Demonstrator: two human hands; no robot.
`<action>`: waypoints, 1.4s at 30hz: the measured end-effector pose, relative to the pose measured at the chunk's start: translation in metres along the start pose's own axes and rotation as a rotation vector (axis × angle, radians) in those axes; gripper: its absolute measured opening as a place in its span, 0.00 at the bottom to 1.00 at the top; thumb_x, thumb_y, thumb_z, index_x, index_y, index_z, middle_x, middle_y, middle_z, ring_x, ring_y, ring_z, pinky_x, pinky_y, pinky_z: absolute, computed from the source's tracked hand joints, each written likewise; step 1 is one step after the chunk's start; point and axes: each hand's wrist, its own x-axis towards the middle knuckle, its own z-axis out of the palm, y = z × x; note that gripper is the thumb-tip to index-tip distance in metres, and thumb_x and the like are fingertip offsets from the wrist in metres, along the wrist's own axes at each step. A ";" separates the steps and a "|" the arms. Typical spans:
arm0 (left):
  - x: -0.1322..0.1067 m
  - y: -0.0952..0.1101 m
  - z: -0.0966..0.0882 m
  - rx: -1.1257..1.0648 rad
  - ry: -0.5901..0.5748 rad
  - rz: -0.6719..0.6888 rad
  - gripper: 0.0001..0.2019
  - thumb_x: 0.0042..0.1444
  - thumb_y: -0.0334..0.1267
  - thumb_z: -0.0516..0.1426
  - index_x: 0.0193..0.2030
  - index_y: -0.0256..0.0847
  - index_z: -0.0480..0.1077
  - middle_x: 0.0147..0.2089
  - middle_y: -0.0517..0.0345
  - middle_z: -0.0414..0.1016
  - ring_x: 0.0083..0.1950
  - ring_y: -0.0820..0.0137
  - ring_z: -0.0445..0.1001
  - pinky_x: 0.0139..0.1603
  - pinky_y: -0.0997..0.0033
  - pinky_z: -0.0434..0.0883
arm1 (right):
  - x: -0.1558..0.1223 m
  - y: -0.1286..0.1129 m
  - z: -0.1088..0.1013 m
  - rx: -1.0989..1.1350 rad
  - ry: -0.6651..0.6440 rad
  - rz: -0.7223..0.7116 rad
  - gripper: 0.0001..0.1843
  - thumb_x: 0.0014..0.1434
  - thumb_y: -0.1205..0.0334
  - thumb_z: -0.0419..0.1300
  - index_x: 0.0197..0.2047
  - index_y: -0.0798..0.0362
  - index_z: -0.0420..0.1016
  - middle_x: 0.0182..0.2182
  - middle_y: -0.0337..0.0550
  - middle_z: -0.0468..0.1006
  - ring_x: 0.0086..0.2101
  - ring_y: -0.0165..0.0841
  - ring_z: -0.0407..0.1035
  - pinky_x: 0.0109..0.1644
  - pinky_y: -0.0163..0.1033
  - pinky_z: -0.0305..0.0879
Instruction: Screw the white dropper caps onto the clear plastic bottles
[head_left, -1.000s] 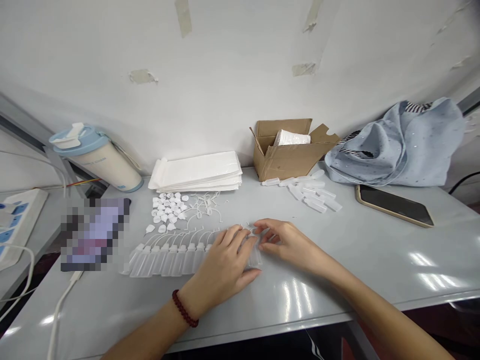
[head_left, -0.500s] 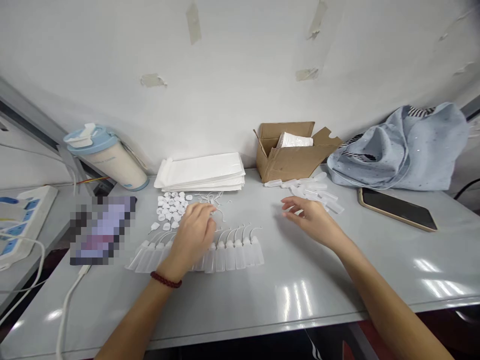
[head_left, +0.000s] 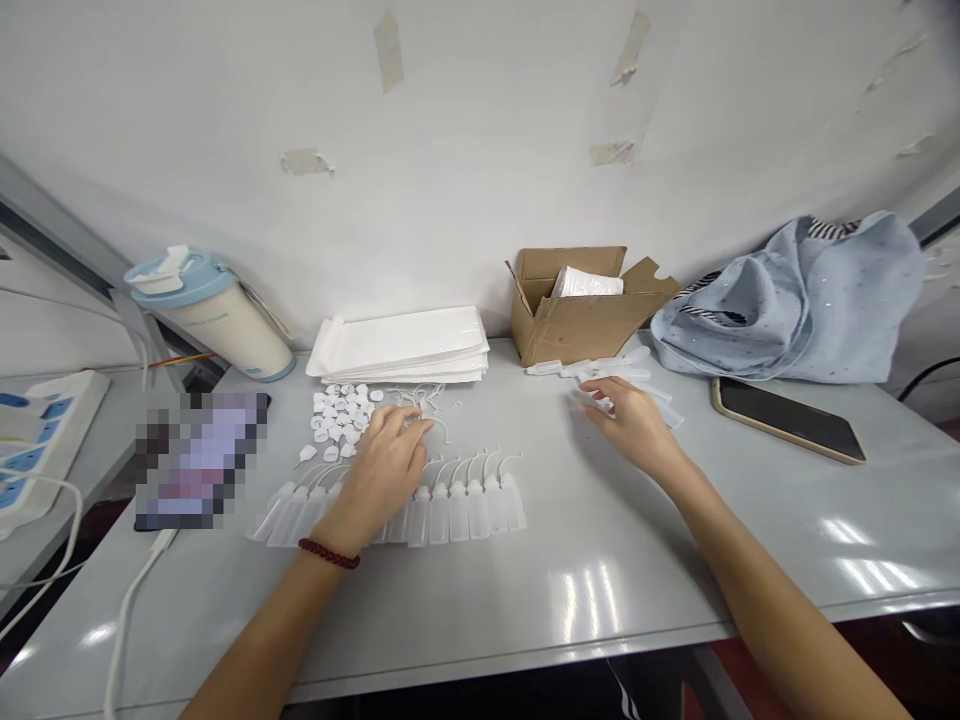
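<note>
My left hand (head_left: 386, 460) hovers over thin white tubes (head_left: 420, 395), its fingers loosely bent and slightly apart. A curved white tube (head_left: 444, 432) lies by its fingertips; no held thing shows. Beneath that hand runs a row of small translucent squeeze bottles (head_left: 459, 512), fitted with white tops and curved thin tubes; the hand covers some of them. White caps (head_left: 341, 405) lie in a cluster to its left. My right hand (head_left: 630, 415) is open, thumb and fingers apart, at the edge of a loose pile of translucent bottles (head_left: 637, 370), partly hiding them.
At the back are a stack of white envelopes (head_left: 401, 340) and an open cardboard box (head_left: 574, 325). To the right lie a blue cloth bag (head_left: 810, 310) and a phone (head_left: 787, 420). A tumbler (head_left: 225, 315), blurred phone (head_left: 202, 465) and power strip (head_left: 56, 440) are on the left.
My right hand has moved slightly right and up, onto the loose bottle pile. My left hand has stayed almost in place, its fingers shifting a little. The bottle row is unchanged.
</note>
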 end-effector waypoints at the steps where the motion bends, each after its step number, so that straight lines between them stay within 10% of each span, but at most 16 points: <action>1: 0.000 -0.001 0.000 0.008 -0.001 0.004 0.16 0.61 0.27 0.45 0.46 0.30 0.72 0.49 0.42 0.70 0.55 0.54 0.60 0.54 0.49 0.68 | 0.000 0.001 0.000 -0.007 0.012 -0.003 0.13 0.55 0.69 0.58 0.44 0.57 0.75 0.43 0.53 0.77 0.38 0.41 0.73 0.42 0.45 0.69; 42: 0.006 -0.001 -0.016 -0.161 0.353 -0.348 0.08 0.53 0.39 0.55 0.30 0.39 0.73 0.38 0.52 0.77 0.40 0.63 0.73 0.36 0.64 0.71 | 0.001 0.013 0.014 -0.266 0.005 -0.048 0.15 0.58 0.69 0.54 0.47 0.55 0.76 0.44 0.54 0.76 0.43 0.47 0.68 0.45 0.49 0.65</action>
